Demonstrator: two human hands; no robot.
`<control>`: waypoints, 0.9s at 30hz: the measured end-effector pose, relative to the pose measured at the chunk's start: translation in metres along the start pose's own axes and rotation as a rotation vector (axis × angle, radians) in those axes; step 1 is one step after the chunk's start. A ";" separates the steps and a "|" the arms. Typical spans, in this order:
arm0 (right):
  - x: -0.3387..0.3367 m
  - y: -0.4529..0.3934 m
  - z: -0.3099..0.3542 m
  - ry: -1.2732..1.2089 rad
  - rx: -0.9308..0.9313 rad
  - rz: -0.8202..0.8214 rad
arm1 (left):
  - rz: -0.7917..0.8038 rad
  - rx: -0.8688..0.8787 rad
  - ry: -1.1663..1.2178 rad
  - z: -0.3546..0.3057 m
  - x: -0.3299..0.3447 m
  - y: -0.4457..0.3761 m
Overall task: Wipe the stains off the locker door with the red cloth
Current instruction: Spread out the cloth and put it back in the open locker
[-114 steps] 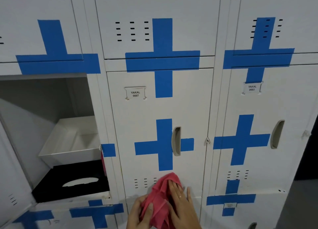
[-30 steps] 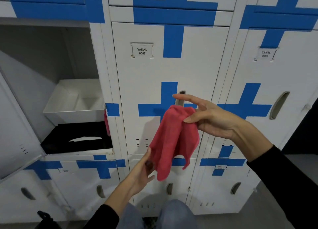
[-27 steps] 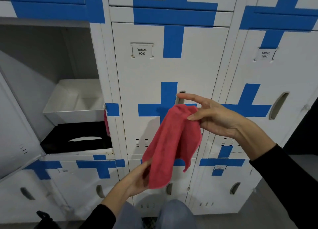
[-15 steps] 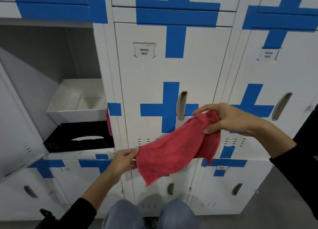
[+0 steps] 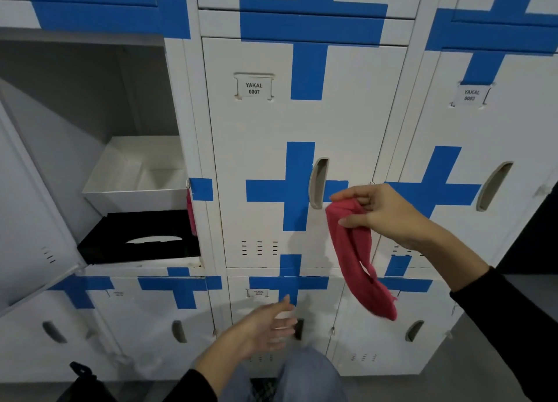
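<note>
The red cloth [image 5: 359, 256] hangs limp from my right hand [image 5: 380, 214], which pinches its top corner in front of the right edge of the white locker door [image 5: 265, 135] labelled YAKAL 0007. That door is closed and carries blue tape crosses and a grey recessed handle [image 5: 317, 182]. My left hand [image 5: 265, 326] is lower down, in front of the bottom row of lockers, fingers apart and holding nothing. I cannot make out any stains on the door.
The locker on the left stands open with its door [image 5: 30, 220] swung toward me; inside are a white tray [image 5: 136, 178] and a black box [image 5: 139, 238]. More closed lockers lie to the right and below. My knees show at the bottom edge.
My left hand has let go of the cloth and dropped lower. The cloth, earlier stretched between both hands, now hangs straight down from my right hand alone.
</note>
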State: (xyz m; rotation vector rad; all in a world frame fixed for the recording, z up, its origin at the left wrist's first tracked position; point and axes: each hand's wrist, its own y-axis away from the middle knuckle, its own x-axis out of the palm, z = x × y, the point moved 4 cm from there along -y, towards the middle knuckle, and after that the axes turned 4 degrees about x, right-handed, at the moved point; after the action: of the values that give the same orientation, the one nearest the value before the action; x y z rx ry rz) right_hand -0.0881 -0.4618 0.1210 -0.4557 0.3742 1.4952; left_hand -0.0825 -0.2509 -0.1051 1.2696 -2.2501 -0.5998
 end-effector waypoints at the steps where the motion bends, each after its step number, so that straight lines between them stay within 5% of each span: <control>1: -0.002 0.000 0.004 -0.023 0.000 0.005 | 0.021 -0.008 0.038 0.004 0.006 -0.005; 8: -0.012 0.003 0.024 -0.164 -0.044 0.087 | 0.027 0.024 0.120 -0.006 0.019 -0.013; 17: -0.021 0.018 0.001 -0.109 0.027 0.205 | -0.293 0.307 0.204 -0.014 -0.033 0.002; 24: -0.006 0.037 -0.099 0.235 0.229 0.285 | 0.000 -0.148 0.052 0.023 -0.047 0.022; 27: 0.002 0.042 -0.121 0.253 0.220 0.262 | 0.039 -0.201 0.053 0.030 -0.044 0.026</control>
State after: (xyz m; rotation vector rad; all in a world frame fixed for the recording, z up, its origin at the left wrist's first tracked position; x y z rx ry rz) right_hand -0.1253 -0.5201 0.0135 -0.4323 0.8148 1.6297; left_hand -0.0980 -0.1964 -0.1215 1.1270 -2.1070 -0.7487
